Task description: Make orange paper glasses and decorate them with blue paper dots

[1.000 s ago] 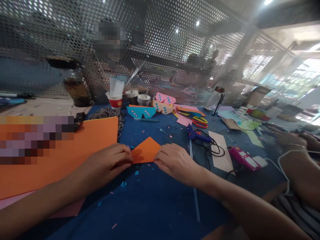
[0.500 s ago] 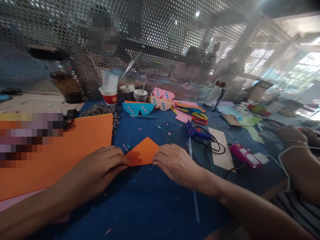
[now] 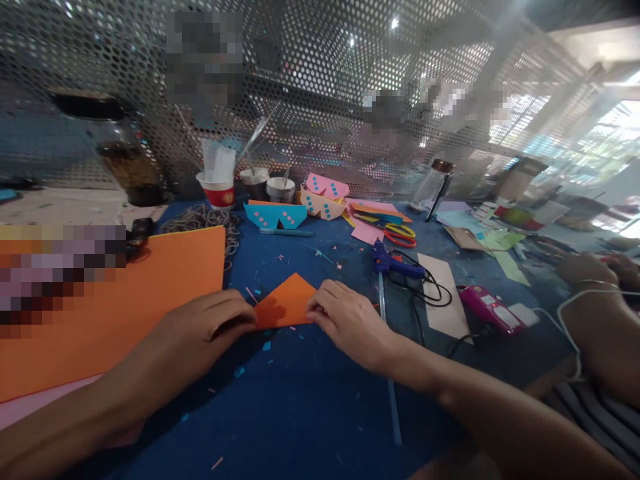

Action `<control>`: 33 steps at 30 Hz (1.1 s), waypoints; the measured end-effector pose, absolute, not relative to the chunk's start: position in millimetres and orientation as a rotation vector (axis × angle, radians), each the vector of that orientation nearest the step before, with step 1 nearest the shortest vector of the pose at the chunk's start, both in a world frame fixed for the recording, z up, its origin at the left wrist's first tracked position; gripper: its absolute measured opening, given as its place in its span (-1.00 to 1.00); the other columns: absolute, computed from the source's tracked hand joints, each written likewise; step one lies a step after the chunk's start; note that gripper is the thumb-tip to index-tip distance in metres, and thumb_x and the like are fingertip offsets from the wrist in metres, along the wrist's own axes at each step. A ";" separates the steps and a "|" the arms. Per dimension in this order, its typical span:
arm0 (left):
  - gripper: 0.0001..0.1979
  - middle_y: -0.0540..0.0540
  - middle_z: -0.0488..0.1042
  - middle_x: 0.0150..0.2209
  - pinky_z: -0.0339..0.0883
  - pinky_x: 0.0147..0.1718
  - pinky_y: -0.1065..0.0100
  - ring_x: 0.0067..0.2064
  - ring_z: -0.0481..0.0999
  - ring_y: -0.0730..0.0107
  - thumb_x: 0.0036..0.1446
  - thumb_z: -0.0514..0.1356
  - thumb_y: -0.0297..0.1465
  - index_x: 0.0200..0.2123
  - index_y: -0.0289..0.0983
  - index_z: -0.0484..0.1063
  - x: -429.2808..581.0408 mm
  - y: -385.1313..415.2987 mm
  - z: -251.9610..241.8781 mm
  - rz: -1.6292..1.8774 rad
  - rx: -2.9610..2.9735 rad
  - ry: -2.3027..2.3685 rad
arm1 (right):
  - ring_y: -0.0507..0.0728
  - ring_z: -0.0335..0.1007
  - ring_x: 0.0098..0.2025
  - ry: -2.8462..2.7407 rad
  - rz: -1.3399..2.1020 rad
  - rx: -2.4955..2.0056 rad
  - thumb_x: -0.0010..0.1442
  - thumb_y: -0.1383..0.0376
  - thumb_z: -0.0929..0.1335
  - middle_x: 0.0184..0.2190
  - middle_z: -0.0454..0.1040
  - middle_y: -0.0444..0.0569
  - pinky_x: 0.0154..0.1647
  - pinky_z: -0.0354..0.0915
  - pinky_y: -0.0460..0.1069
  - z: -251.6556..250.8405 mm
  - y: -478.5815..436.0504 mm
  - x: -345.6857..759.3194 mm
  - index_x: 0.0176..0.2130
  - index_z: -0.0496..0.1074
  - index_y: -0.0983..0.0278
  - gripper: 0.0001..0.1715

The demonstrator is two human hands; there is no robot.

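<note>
A small folded piece of orange paper (image 3: 289,301) lies on the blue tabletop (image 3: 280,407), its peak pointing away from me. My left hand (image 3: 213,323) pinches its left corner between thumb and fingers. At the opposite corner, my right hand (image 3: 345,320) grips the paper in the same way. Under my left forearm is a stack of large orange sheets (image 3: 165,287). Just right of my right hand lies a blue glue gun (image 3: 395,263) with a long clear glue stick (image 3: 393,400).
Behind stand folded paper pieces with small squares (image 3: 275,215), a paper cup (image 3: 220,193) and scissors (image 3: 400,233). A magenta device (image 3: 490,310) and a co-worker's arm (image 3: 595,313) are at right. A perforated metal screen (image 3: 310,80) rises behind the table.
Both hands keep hold of the orange paper, with slight finger shifts at its corners. Its lower edge has risen slightly, and small blue scraps now show below it.
</note>
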State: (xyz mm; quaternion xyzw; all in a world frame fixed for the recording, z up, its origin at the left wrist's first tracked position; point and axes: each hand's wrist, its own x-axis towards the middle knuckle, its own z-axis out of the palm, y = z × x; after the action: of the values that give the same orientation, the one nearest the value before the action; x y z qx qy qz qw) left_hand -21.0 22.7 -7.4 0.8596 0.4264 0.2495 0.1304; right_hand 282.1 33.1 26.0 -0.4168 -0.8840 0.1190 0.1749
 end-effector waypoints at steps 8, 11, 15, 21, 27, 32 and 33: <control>-0.67 -0.03 0.64 -0.19 0.42 -0.17 0.22 -0.17 0.60 0.22 0.60 0.03 -0.23 -0.17 -0.10 0.56 -13.7 21.0 -0.1 0.868 2.705 1.114 | 0.20 0.44 -0.03 -2.537 0.253 -1.194 0.51 0.37 0.41 -0.07 0.57 0.01 0.04 0.33 0.12 27.1 33.0 282.1 -0.14 0.53 0.26 -0.91; -0.68 -0.08 0.63 -0.20 0.41 -0.20 0.18 -0.21 0.57 0.18 0.58 0.03 -0.36 -0.14 -0.15 0.57 -15.8 19.8 -3.2 0.842 2.871 1.065 | 0.20 0.44 -0.05 -2.567 0.188 -1.173 0.51 0.34 0.41 -0.08 0.57 0.01 0.01 0.32 0.11 27.2 32.4 282.4 -0.12 0.54 0.25 -0.92; -0.65 -0.14 0.61 -0.19 0.43 -0.23 0.17 -0.22 0.56 0.15 0.54 -0.02 -0.48 -0.10 -0.24 0.58 -18.1 15.9 -9.3 0.770 2.942 1.055 | 0.15 0.47 -0.15 -2.593 0.143 -1.169 0.53 0.35 0.39 -0.11 0.58 -0.01 -0.06 0.32 0.08 25.9 31.5 281.9 -0.12 0.54 0.26 -0.89; -0.55 -0.22 0.62 -0.19 0.48 -0.31 0.16 -0.25 0.58 0.14 0.58 -0.05 -0.41 -0.20 -0.30 0.63 -5.9 4.2 -3.0 0.778 3.045 1.133 | 0.14 0.50 -0.15 -2.605 0.121 -1.112 0.53 0.40 0.35 -0.13 0.56 0.01 -0.09 0.39 0.03 24.6 28.5 280.7 -0.11 0.53 0.29 -0.86; -0.53 -0.19 0.64 -0.17 0.46 -0.33 0.18 -0.26 0.57 0.15 0.60 -0.11 -0.43 0.08 -0.31 0.62 1.0 -5.9 2.9 0.633 3.122 1.154 | 0.14 0.50 -0.17 -2.516 0.157 -1.146 0.49 0.43 0.36 -0.17 0.54 0.00 -0.14 0.38 0.02 21.9 25.4 278.1 -0.14 0.53 0.28 -0.86; -0.55 -0.25 0.65 -0.09 0.43 -0.29 0.13 -0.19 0.58 0.08 0.61 -0.07 -0.36 0.06 -0.34 0.63 4.1 -8.2 -2.4 0.622 3.167 1.147 | 0.13 0.48 -0.15 -2.423 0.233 -1.173 0.43 0.44 0.40 -0.19 0.54 -0.04 -0.10 0.35 0.02 21.5 23.6 272.4 -0.19 0.51 0.26 -0.89; -0.56 -0.26 0.65 -0.09 0.43 -0.28 0.11 -0.18 0.58 0.06 0.61 -0.06 -0.35 0.02 -0.35 0.63 5.0 -8.4 -4.3 0.631 3.157 1.151 | 0.12 0.47 -0.16 -2.413 0.251 -1.180 0.41 0.44 0.41 -0.20 0.54 -0.05 -0.10 0.33 0.02 22.1 23.7 270.1 -0.21 0.50 0.25 -0.88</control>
State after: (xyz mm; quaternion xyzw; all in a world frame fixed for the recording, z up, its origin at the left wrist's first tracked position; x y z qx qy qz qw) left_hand 5.0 -8.4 -4.3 0.9145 0.3334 0.1827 -0.1383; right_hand 270.1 23.7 22.1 -0.4268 -0.8725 0.0908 0.2200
